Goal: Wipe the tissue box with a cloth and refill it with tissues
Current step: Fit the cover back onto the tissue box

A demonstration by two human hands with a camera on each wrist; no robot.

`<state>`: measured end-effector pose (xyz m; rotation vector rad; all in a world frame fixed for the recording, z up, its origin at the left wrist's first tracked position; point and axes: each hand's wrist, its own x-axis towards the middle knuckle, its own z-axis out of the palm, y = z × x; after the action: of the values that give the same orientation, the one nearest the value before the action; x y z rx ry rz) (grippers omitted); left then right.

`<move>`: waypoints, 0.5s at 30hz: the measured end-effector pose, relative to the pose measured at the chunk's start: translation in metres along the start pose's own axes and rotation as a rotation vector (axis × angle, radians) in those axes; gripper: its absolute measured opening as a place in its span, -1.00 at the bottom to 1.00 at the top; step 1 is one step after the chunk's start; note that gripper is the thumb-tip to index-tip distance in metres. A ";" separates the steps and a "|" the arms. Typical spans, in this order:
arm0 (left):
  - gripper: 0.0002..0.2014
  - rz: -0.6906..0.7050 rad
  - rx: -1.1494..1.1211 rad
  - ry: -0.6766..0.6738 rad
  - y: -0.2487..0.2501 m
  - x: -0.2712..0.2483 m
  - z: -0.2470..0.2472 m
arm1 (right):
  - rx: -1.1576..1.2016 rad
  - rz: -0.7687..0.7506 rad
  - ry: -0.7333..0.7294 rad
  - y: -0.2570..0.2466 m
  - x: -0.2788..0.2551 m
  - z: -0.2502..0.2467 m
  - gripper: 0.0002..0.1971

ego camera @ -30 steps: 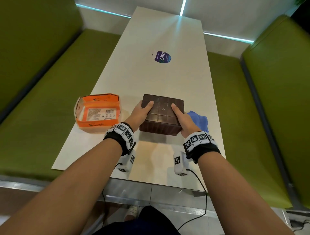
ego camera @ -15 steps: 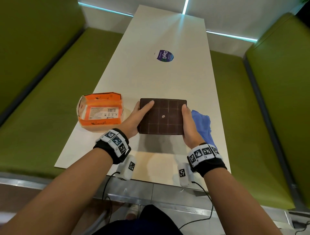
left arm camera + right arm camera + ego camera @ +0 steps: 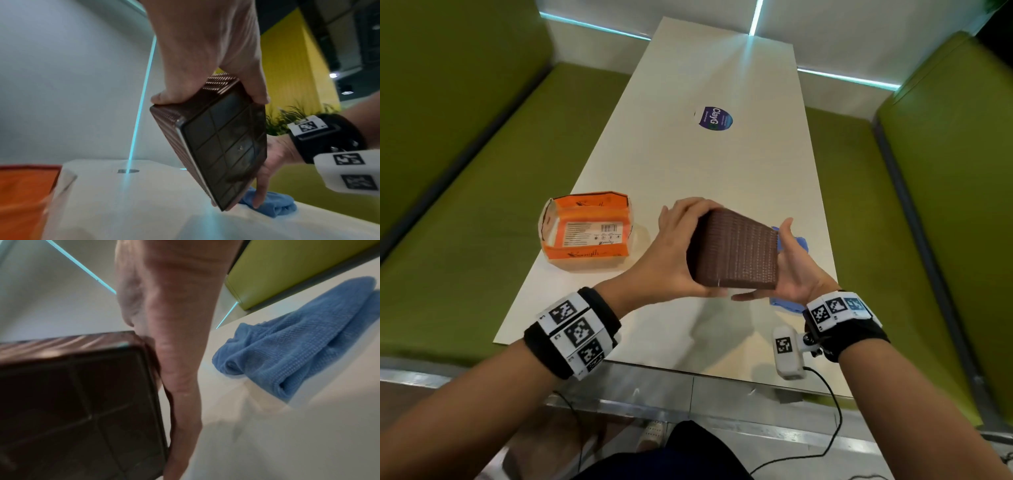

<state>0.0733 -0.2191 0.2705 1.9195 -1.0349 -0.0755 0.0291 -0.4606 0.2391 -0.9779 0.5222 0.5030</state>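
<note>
Tissue box held tilted over the counter.
The left grip curls round its far edge, and the right grip presses flat-fingered against its side. The blue cloth lies beside it.

Head camera above table; wrist cameras close beside tissue box

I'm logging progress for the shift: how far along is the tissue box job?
Done: nothing looks finished yet. In hand: the left hand grips the brown tissue box, tilted up, with the right hand flat against its other side. Left: the blue cloth lies on the table, held by neither hand, so wiping seems yet to come, then refilling, probably from the open orange pack.
</note>
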 end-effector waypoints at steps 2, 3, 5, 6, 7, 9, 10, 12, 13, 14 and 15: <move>0.00 0.100 0.112 -0.024 0.002 -0.003 -0.001 | -0.017 0.035 -0.055 0.000 -0.001 -0.005 -0.02; -0.04 0.151 0.154 -0.025 0.002 -0.004 -0.002 | -0.024 0.050 -0.079 0.000 -0.003 -0.006 -0.04; -0.14 0.235 0.182 -0.027 0.001 -0.008 -0.002 | -0.034 0.057 -0.082 0.001 -0.004 -0.008 -0.21; -0.17 0.254 0.176 -0.029 -0.002 -0.010 -0.002 | -0.036 0.045 -0.065 0.002 -0.004 -0.007 -0.31; -0.18 0.243 0.172 -0.027 -0.006 -0.013 -0.002 | -0.027 0.018 -0.034 0.003 -0.005 -0.006 -0.37; -0.01 0.102 0.180 -0.025 -0.018 -0.020 -0.002 | 0.031 -0.063 0.019 0.008 -0.007 -0.002 -0.47; 0.14 -0.021 0.180 -0.046 -0.024 -0.023 -0.002 | 0.060 -0.108 0.034 0.010 -0.008 0.000 -0.55; 0.33 -0.280 0.116 -0.152 -0.027 -0.023 -0.003 | 0.082 -0.188 0.067 0.017 -0.007 0.004 -0.66; 0.34 -0.348 0.011 -0.192 -0.028 -0.022 -0.002 | 0.074 -0.224 0.075 0.020 -0.006 0.006 -0.66; 0.28 -0.377 -0.126 -0.194 -0.029 -0.019 -0.001 | 0.057 -0.262 0.073 0.023 -0.002 0.008 -0.62; 0.15 -0.400 -0.248 -0.169 -0.030 -0.015 0.000 | 0.036 -0.302 0.065 0.026 0.002 0.010 -0.59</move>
<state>0.0828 -0.2020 0.2428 1.8849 -0.6954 -0.5751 0.0167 -0.4390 0.2259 -1.0199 0.4309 0.1914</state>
